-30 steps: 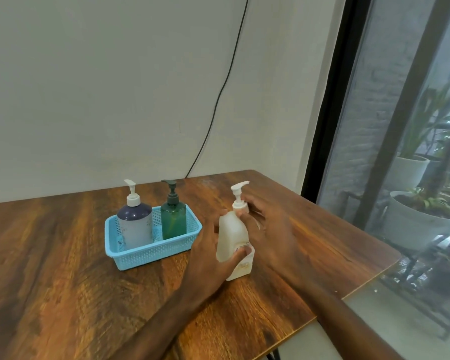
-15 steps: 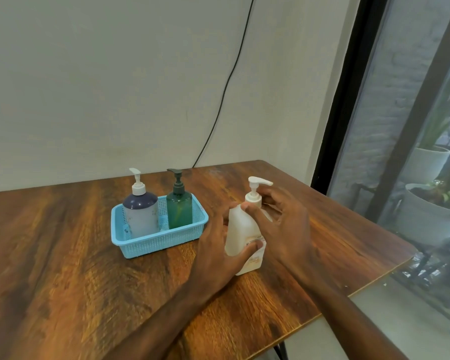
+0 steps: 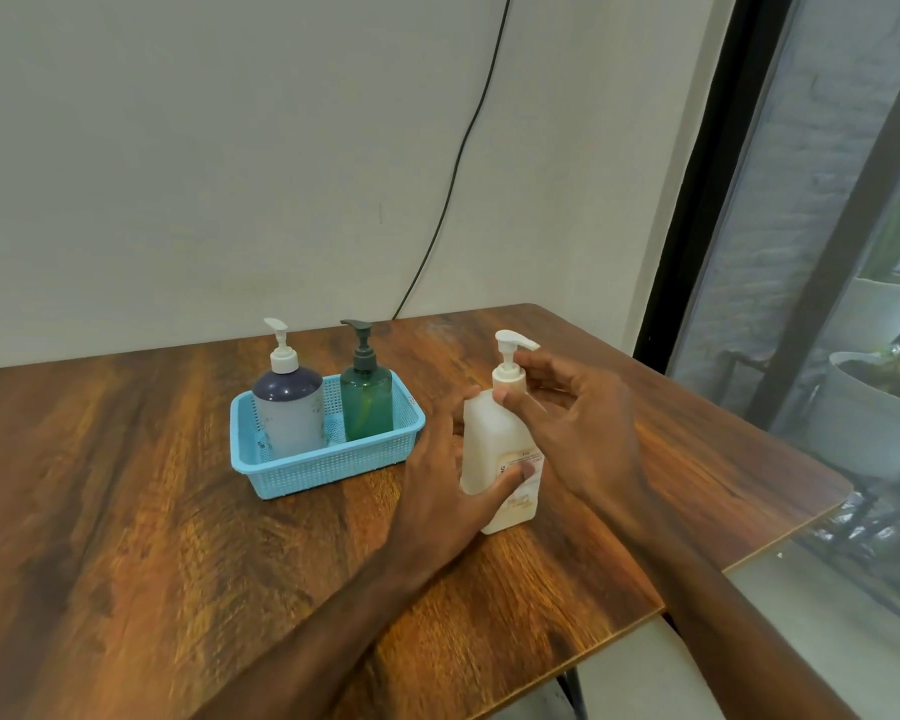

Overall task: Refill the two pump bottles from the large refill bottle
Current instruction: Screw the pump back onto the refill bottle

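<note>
Large white plastic refill bottle (image 3: 492,449) stands upright on wooden tabletop (image 3: 126,511); left hand (image 3: 448,485) fingers clamped round its body, right hand (image 3: 578,428) fingers pinching its white pump collar (image 3: 507,375)

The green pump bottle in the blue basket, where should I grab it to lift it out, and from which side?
Grip the green pump bottle by its upper body or shoulder, coming down from above. It stands upright in the blue basket, whose wall hides its lower part, and the dark-topped bottle stands close on its left, so a low side approach looks blocked. The narrow pump neck is probably a less steady hold.
</note>
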Demonstrator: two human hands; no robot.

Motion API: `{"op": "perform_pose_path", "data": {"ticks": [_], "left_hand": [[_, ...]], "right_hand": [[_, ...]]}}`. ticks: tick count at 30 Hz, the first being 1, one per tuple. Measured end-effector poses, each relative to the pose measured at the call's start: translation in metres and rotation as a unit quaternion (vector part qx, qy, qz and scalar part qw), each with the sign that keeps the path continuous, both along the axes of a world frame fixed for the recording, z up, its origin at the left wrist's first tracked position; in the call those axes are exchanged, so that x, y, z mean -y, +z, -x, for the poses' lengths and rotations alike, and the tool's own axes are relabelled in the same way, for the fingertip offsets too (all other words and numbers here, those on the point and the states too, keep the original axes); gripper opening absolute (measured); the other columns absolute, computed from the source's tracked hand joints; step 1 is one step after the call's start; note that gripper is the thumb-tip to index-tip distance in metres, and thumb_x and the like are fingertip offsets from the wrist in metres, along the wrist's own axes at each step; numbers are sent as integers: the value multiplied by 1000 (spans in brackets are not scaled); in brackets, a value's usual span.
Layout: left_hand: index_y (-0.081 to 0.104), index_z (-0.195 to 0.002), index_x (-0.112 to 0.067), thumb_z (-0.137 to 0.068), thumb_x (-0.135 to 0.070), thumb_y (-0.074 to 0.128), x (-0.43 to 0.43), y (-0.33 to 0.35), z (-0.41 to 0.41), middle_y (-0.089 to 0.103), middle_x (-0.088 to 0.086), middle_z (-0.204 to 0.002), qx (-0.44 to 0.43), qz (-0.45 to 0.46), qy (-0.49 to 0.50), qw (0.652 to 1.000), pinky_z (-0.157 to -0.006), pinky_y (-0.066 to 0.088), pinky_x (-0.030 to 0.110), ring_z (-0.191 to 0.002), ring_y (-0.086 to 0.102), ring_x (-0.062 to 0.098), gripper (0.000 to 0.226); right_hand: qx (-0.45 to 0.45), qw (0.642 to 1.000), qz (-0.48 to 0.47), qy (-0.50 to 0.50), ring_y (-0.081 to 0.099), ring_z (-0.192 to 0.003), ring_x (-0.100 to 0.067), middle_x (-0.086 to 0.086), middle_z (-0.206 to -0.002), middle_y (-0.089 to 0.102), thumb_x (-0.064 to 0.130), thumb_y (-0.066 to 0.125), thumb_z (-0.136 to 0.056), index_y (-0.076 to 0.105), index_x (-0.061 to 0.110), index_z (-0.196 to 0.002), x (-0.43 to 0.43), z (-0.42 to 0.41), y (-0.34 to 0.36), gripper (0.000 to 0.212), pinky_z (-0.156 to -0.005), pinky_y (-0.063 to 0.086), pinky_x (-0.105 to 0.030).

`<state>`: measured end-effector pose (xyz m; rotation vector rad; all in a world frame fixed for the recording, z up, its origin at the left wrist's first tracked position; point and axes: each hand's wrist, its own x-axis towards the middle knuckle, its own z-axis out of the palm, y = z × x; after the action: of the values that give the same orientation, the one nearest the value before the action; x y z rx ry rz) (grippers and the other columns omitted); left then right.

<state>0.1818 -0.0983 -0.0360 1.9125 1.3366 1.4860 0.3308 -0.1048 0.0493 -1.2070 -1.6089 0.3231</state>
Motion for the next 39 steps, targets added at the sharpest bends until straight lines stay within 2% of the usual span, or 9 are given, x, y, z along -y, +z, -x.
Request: {"op": "perform_pose_path", "data": {"ticks": [4,7,9,12,20,26,29,34,39], "left_hand": [[32,-151,-41,-77,-59,86,0,0,0,51,-14,-146,-3,-2,-4,1000,-96,59,26,-128,57,9,93],[32,-151,-39,-77,-58,86,-1,-1,0,52,-12,-147,-5,1,-5,1000,-96,59,28,-129,57,10,94],[31,-152,-39,-77,-60,85,-2,-2,0,51,-12,-148,-8,6,-5,1000,-97,59,30,-130,56,10,95],[29,-152,-41,-77,-62,84,-2,-2,-2,49,-13,-151,-13,9,-1,1000,-100,56,27,-132,54,10,95],[29,-153,-41,-77,-61,85,-1,-3,-1,49,-11,-150,-10,10,-8,1000,-99,59,40,-131,56,13,97],[27,-153,-45,-77,-63,83,-2,-4,-2,48,-14,-151,-17,9,-9,1000,-100,58,34,-132,55,12,95],[27,-153,-43,-77,-61,84,-2,-4,-2,49,-12,-151,-17,12,-9,1000,-100,59,37,-131,55,12,97],[27,-151,-45,-77,-62,84,-4,-4,-1,48,-14,-152,-11,13,-17,1000,-100,59,33,-132,54,9,95],[29,-152,-42,-77,-61,83,-4,-5,-1,49,-16,-150,-10,6,-25,1000,-100,55,23,-133,54,7,94]], "right_hand": [[11,999,-2,33,64,-111,1,13,-130,65,26,74,-90,63,22,-135,0,-2,0,46,-94,57,-28],[21,998,1,62,62,-106,7,20,-123,62,20,69,-93,61,21,-135,-2,-5,8,43,-94,55,-22],[16,998,4,60,63,-109,3,21,-122,62,20,70,-93,61,22,-135,-3,-7,9,42,-95,55,-24],[4,999,-2,40,66,-111,-2,15,-127,66,22,71,-92,64,24,-132,-4,-9,2,40,-94,58,-30],[27,999,-18,11,67,-109,-4,6,-128,69,28,75,-88,65,20,-132,-1,-8,-1,46,-89,61,-34],[38,999,-8,7,67,-112,-10,1,-133,67,30,77,-86,63,18,-135,-2,-6,-3,53,-90,60,-38],[14,1000,-11,-10,68,-111,-10,1,-132,67,30,78,-85,63,17,-134,-1,-4,-6,52,-91,60,-38],[-17,998,-27,-47,69,-102,-6,3,-123,71,35,82,-80,68,20,-126,0,2,-12,50,-84,59,-23],[-40,997,-11,-59,65,-88,1,21,-103,67,50,86,-71,64,31,-110,-3,3,-13,49,-71,57,-17]]}}
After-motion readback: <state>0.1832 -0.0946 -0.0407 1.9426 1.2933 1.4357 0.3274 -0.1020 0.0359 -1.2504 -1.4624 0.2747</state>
